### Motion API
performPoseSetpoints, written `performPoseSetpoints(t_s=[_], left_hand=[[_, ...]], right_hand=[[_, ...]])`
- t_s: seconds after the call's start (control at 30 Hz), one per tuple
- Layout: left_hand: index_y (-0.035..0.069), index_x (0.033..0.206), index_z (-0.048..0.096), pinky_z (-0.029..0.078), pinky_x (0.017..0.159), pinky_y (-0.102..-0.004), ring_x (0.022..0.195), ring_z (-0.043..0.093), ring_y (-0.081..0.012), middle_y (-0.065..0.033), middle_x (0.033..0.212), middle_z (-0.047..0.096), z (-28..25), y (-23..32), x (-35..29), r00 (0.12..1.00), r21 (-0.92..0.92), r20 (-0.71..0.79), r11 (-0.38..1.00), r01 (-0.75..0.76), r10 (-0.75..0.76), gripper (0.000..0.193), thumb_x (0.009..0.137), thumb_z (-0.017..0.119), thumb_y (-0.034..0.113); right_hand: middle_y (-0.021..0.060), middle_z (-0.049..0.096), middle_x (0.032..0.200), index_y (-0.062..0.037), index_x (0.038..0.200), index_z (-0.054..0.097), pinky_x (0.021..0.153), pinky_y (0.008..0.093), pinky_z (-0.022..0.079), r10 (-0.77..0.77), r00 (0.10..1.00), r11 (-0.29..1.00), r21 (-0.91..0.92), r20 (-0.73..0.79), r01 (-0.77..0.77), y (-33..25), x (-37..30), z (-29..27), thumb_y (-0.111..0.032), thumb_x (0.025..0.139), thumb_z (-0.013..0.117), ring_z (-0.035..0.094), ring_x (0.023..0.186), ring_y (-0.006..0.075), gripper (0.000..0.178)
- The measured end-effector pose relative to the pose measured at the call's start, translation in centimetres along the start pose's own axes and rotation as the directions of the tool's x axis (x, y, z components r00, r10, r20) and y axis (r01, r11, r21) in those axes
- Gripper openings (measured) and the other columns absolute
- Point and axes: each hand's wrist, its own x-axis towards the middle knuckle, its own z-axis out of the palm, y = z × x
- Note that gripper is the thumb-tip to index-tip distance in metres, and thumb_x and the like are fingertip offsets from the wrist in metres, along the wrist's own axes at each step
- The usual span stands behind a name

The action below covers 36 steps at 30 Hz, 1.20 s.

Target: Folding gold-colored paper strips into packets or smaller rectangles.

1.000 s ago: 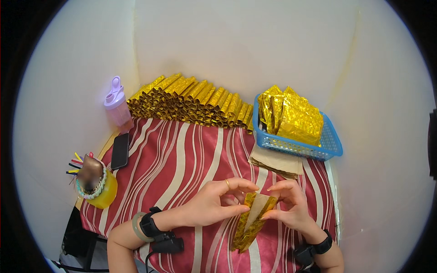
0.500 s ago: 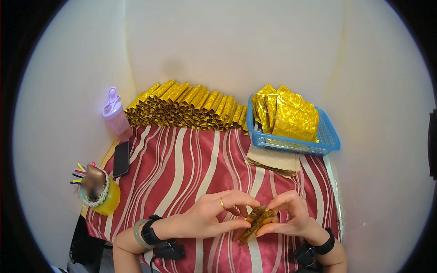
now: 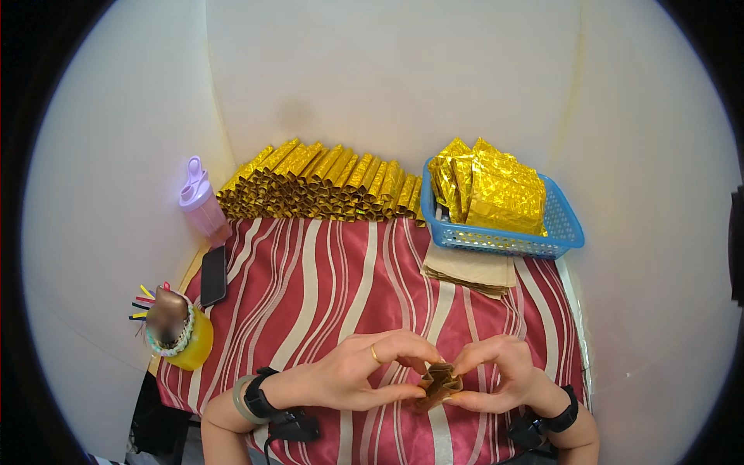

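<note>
Between my two hands, low and right of the middle, is a piece of folded gold foil paper [image 3: 439, 383] with its open end facing up and dull brown inner folds showing. My left hand [image 3: 372, 370] pinches its left side with thumb and fingers. From the other side, the thumb and fingertips of my right hand [image 3: 496, 375] grip its right edge. The lower part of the paper is partly hidden by my fingers. A pile of folded gold paper rolls [image 3: 329, 186] lies stacked along the far edge of the cloth.
A striped red cloth [image 3: 325, 302] covers the table. Flat gold sheets [image 3: 508, 198] fill a blue basket [image 3: 496, 242] at the far right, with tan paper [image 3: 469, 267] before it. At left are a purple bottle [image 3: 203, 203], a phone [image 3: 213, 276] and a yellow pen holder [image 3: 194, 345].
The paper's open end has widened and now faces up more between my fingers. My right hand has shifted slightly lower and right. The whole view has moved a little.
</note>
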Motion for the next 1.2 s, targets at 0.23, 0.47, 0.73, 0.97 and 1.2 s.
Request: performPoseSetpoints(t_s=[0.23,0.47,0.73,0.97,1.2], left_hand=[[0.001,0.120,0.056,0.057,0.080,-0.0321,0.094,0.067,-0.0226,-0.0142,0.113,0.063,-0.1,0.2,0.2,1.000,-0.021,0.009,1.000,-0.018,0.018,0.041,0.083,0.073,0.006],[0.002,0.121,0.055,0.056,0.080,-0.0322,0.096,0.066,-0.0230,-0.0138,0.115,0.062,-0.3,-0.1,0.0,1.000,-0.050,0.012,0.999,0.018,-0.018,0.038,0.085,0.068,0.000],[0.004,0.108,0.064,0.051,0.091,-0.0339,0.108,0.062,-0.0235,-0.0134,0.121,0.062,-0.1,-0.5,0.2,0.982,-0.054,-0.109,0.987,0.151,-0.156,0.028,0.083,0.060,-0.007],[0.002,0.116,0.062,0.050,0.094,-0.0328,0.114,0.060,-0.0223,-0.0131,0.125,0.059,0.0,-1.2,0.0,0.969,-0.103,-0.137,0.976,0.193,-0.207,0.032,0.085,0.057,-0.007],[0.005,0.131,0.050,0.056,0.080,-0.0279,0.105,0.062,-0.0172,-0.0126,0.119,0.060,0.6,-0.6,-0.1,0.939,-0.055,-0.158,0.952,0.300,-0.305,0.047,0.085,0.059,-0.003]], right_hand=[[0.0078,0.069,0.079,-0.0019,0.097,0.058,0.055,0.0255,0.054,-0.053,0.998,0.998,-0.021,-0.016,0.052,0.3,0.0,-0.1,-0.010,0.072,0.085,0.069,0.064,0.0160,0.038],[0.0082,0.068,0.079,-0.0010,0.100,0.058,0.055,0.0254,0.054,-0.027,0.999,0.999,-0.023,-0.030,0.026,0.3,0.0,-0.1,-0.007,0.071,0.084,0.069,0.065,0.0161,0.039],[0.0085,0.070,0.083,0.0004,0.102,0.062,0.058,0.0245,0.055,-0.038,0.999,0.982,-0.187,-0.038,0.030,0.5,0.0,-0.6,0.000,0.074,0.076,0.070,0.067,0.0153,0.032],[0.0092,0.071,0.087,0.0014,0.108,0.063,0.061,0.0236,0.055,0.071,0.993,0.984,-0.159,-0.100,-0.086,0.1,0.1,-0.4,0.001,0.075,0.074,0.070,0.070,0.0143,0.035],[0.0104,0.071,0.090,0.0030,0.109,0.061,0.062,0.0232,0.055,0.123,0.985,0.983,-0.121,-0.120,-0.138,0.4,-0.2,-0.4,0.002,0.076,0.074,0.069,0.070,0.0122,0.035]])
